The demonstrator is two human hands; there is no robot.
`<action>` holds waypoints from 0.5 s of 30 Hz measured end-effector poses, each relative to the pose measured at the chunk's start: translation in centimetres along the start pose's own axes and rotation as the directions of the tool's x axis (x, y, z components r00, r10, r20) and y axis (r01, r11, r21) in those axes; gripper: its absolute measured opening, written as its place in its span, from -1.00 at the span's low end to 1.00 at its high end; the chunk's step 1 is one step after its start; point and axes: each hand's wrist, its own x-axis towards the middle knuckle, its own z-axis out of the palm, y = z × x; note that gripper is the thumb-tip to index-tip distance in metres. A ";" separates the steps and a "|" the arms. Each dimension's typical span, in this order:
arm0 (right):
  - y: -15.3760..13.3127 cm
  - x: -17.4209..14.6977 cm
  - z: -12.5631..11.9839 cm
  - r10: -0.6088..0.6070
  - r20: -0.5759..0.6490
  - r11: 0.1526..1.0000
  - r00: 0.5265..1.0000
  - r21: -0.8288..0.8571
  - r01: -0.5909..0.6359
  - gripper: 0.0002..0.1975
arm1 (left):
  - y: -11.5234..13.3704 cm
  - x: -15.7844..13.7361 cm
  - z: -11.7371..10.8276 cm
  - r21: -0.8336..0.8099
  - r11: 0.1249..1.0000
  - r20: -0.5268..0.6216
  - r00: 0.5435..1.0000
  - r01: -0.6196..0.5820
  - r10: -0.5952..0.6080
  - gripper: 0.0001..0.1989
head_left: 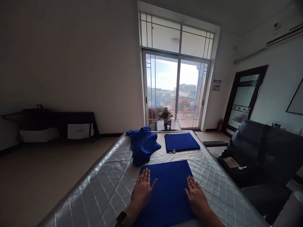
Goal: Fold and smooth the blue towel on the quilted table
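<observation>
A blue cloth (169, 192) lies flat in front of me, folded into a rectangle. My left hand (143, 186) rests on its left edge, fingers stretched out and thumb apart. On the right edge lies my right hand (195, 192), palm down with the fingers extended. Beyond them, a neat stack of folded blue cloth (182, 141) sits at the far right, a small white tag showing at its near edge. To its left is a crumpled heap of blue cloth (144, 145).
Silver quilted fabric (104, 176) covers the table. Past its far end stand a small dark table (161, 126), a potted plant (164, 114) and a bottle (169, 121). A black armchair (267, 151) stands close on the right, with a card (231, 162) on it.
</observation>
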 end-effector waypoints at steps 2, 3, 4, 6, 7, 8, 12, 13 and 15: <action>0.2 0.2 0.2 -0.007 -0.006 1.000 1.000 0.006 0.007 -0.32 | 3.2 -0.5 -0.4 -0.069 0.994 0.029 0.996 -0.084 0.087 -0.22; 0.3 0.2 0.3 -0.009 -0.010 1.000 1.000 0.006 0.009 -0.32 | 5.3 -0.8 -0.4 -0.120 0.982 0.038 0.988 -0.144 0.149 -0.23; 0.4 0.2 0.5 -0.012 -0.015 1.000 1.000 0.004 0.012 -0.32 | 7.5 -1.1 -0.4 -0.173 0.963 0.042 0.975 -0.207 0.218 -0.24; 0.8 0.2 0.8 -0.025 -0.028 1.000 0.999 -0.005 0.024 -0.35 | 11.9 -1.8 -0.4 -0.267 0.903 0.029 0.933 -0.338 0.358 -0.29; 1.0 0.2 0.9 -0.034 -0.034 0.999 0.999 -0.012 0.034 -0.37 | 13.9 -2.1 -0.5 -0.303 0.869 0.015 0.910 -0.392 0.415 -0.33; 1.1 0.2 1.0 -0.046 -0.038 0.999 0.998 -0.021 0.045 -0.40 | 15.6 -2.2 -0.6 -0.332 0.839 0.002 0.889 -0.431 0.458 -0.36; 1.3 0.2 1.1 -0.044 -0.029 0.998 0.999 -0.037 0.043 -0.40 | 17.8 -2.3 -1.1 -0.405 0.810 0.015 0.882 -0.424 0.470 -0.40; 1.2 0.2 1.0 -0.035 -0.023 0.999 0.999 -0.033 0.035 -0.39 | 17.2 -2.3 -1.2 -0.415 0.821 0.036 0.894 -0.393 0.446 -0.40; 1.0 0.2 0.9 -0.023 -0.020 1.000 1.000 -0.022 0.023 -0.38 | 15.0 -2.4 -1.4 -0.410 0.852 0.088 0.916 -0.325 0.392 -0.39</action>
